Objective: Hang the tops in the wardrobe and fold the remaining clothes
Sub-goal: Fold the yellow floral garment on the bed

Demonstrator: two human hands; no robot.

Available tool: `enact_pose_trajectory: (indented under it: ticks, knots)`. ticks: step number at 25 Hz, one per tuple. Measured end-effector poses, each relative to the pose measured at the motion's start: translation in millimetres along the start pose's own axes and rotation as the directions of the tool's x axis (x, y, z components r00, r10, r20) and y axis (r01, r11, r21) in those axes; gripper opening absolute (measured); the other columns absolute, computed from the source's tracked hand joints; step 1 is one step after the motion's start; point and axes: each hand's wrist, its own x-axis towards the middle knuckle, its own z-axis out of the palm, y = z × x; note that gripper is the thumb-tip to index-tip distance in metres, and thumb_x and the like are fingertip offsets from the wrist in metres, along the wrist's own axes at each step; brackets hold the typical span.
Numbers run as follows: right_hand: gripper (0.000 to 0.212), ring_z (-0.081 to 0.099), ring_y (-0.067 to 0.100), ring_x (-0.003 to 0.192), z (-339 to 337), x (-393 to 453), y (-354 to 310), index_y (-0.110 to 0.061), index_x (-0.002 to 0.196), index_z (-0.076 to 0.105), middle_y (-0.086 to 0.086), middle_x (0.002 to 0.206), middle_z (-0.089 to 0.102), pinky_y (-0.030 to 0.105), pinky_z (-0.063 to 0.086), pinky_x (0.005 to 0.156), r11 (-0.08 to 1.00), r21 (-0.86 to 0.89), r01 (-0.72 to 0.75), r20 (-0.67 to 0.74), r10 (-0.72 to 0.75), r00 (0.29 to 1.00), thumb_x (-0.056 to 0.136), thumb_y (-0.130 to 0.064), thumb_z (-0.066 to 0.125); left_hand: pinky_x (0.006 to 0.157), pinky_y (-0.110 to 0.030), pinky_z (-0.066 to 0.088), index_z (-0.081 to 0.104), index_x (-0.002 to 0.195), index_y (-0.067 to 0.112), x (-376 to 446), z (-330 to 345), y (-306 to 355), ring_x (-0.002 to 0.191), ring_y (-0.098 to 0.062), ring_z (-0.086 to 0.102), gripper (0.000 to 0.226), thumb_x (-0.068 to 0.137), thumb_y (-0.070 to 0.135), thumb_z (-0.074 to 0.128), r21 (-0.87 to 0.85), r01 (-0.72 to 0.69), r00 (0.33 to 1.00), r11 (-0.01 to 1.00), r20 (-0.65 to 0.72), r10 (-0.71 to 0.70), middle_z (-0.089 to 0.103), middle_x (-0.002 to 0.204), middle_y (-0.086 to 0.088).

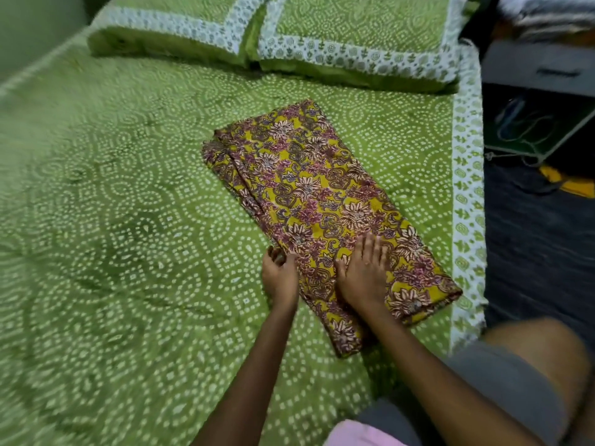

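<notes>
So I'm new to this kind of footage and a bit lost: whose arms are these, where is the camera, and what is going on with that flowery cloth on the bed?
There is no machine here. A person wears a wide-angle camera on the head, which looks forward and down, so the two bare arms coming in from the bottom are their own. This is the only view.

The surface is a bed with a green dotted bedspread. Two matching pillows lie at the far end. In the middle lies a yellow floral garment, already folded into a long strip.

The right hand lies flat on the garment with straight fingers, pressing it down. The left hand sits at the strip's left edge with curled fingers, apparently pinching the fabric there.

Beside the bed on the right are dark, blurred things I cannot make out.
</notes>
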Motion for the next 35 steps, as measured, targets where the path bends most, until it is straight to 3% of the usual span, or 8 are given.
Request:
enact_pose_trajectory:
  ticks: [5, 11, 16, 19, 22, 26, 32, 35]
  knots:
    - [0.061, 0.035, 0.022, 0.13, 9.3, 23.0, -59.7, -0.015, 0.138, 0.037, 0.006, 0.14, 0.04, 0.033, 0.028, 0.107, 0.923, 0.146, 0.355, 0.059, -0.366, 0.929, 0.09, -0.049, 0.052, 0.082, -0.031, 0.046, 0.062, 0.11, 0.001, 30.3, -11.7, 17.1, 0.092, -0.022, 0.059, 0.022, 0.091, 0.011, 0.054, -0.184, 0.101, 0.995, 0.978, 0.046, -0.094, 0.064, 0.099, -0.01]
    - [0.008, 0.059, 0.017, 0.074, 18.3, 50.8, -53.3, -0.013, 0.09, 0.066, 0.001, 0.082, 0.064, 0.013, 0.04, 0.053, 0.648, 0.761, 0.005, 0.031, -0.044, 0.999, 0.09, -0.017, 0.06, 0.072, -0.034, 0.051, 0.065, 0.11, 0.007, 37.6, -16.1, 5.1, 0.081, -0.02, 0.059, 0.021, 0.092, 0.011, 0.054, 0.0, -0.004, 0.999, 1.0, 0.051, 0.004, 0.065, 0.096, -0.006]
    - [0.042, 0.047, 0.013, 0.082, 28.0, 43.2, -52.3, -0.018, 0.092, 0.054, -0.004, 0.09, 0.053, 0.025, 0.043, 0.069, 0.83, 0.49, 0.267, -0.039, -0.285, 0.958, 0.077, -0.057, 0.056, 0.069, -0.03, 0.047, 0.068, 0.092, 0.01, 39.5, -12.8, 13.2, 0.072, -0.016, 0.057, 0.014, 0.091, 0.018, 0.057, 0.11, 0.006, 0.989, 0.994, 0.144, -0.022, 0.065, 0.082, -0.005]
    - [0.038, 0.047, 0.018, 0.086, 30.8, 44.0, -52.5, -0.013, 0.095, 0.053, 0.002, 0.093, 0.053, 0.032, 0.043, 0.071, 0.853, 0.383, 0.354, -0.087, -0.348, 0.933, 0.08, -0.048, 0.055, 0.085, -0.033, 0.052, 0.07, 0.099, 0.011, 37.8, -7.5, 22.6, 0.092, -0.02, 0.062, 0.015, 0.09, 0.016, 0.059, 0.119, -0.061, 0.967, 0.991, 0.254, 0.029, 0.065, 0.103, -0.007]
    - [0.006, 0.055, 0.019, 0.073, 23.4, 47.5, -52.1, -0.009, 0.082, 0.064, 0.005, 0.08, 0.062, 0.032, 0.044, 0.062, 0.673, 0.732, 0.108, -0.01, -0.148, 0.989, 0.083, -0.014, 0.066, 0.093, -0.036, 0.049, 0.066, 0.108, 0.013, 35.9, -9.3, 20.7, 0.104, -0.021, 0.058, 0.019, 0.091, 0.013, 0.057, 0.076, -0.11, 0.973, 0.991, 0.212, 0.092, 0.056, 0.116, -0.006]
    - [0.022, 0.056, 0.017, 0.061, 4.9, 59.8, -35.5, -0.015, 0.068, 0.058, 0.001, 0.067, 0.061, 0.028, 0.044, 0.061, 0.242, 0.933, -0.266, 0.288, -0.06, 0.956, 0.089, -0.008, 0.059, 0.071, -0.028, 0.046, 0.061, 0.109, 0.012, 39.4, -21.9, 15.0, 0.085, -0.018, 0.058, 0.018, 0.094, 0.01, 0.051, 0.009, 0.012, 0.995, 1.0, 0.097, -0.013, 0.063, 0.103, -0.008]
    - [0.01, 0.054, 0.017, 0.084, 6.5, 57.5, -36.1, -0.006, 0.096, 0.061, 0.003, 0.089, 0.059, 0.027, 0.041, 0.076, 0.271, 0.926, -0.264, 0.269, 0.02, 0.963, 0.094, -0.014, 0.054, 0.056, -0.026, 0.037, 0.066, 0.103, 0.011, 32.3, -25.8, 12.0, 0.061, -0.013, 0.048, 0.016, 0.093, 0.01, 0.053, 0.042, -0.016, 0.992, 0.999, 0.128, 0.01, 0.06, 0.074, -0.002]
    - [0.016, 0.05, 0.014, 0.077, 4.9, 53.9, -41.7, -0.017, 0.098, 0.047, -0.005, 0.087, 0.052, 0.027, 0.04, 0.064, 0.35, 0.919, -0.181, 0.162, 0.084, 0.983, 0.093, -0.002, 0.049, 0.056, -0.028, 0.038, 0.065, 0.082, 0.009, 28.6, -24.1, 12.6, 0.057, -0.018, 0.049, 0.017, 0.093, 0.013, 0.054, 0.118, -0.01, 0.99, 0.993, 0.142, -0.007, 0.06, 0.07, -0.006]
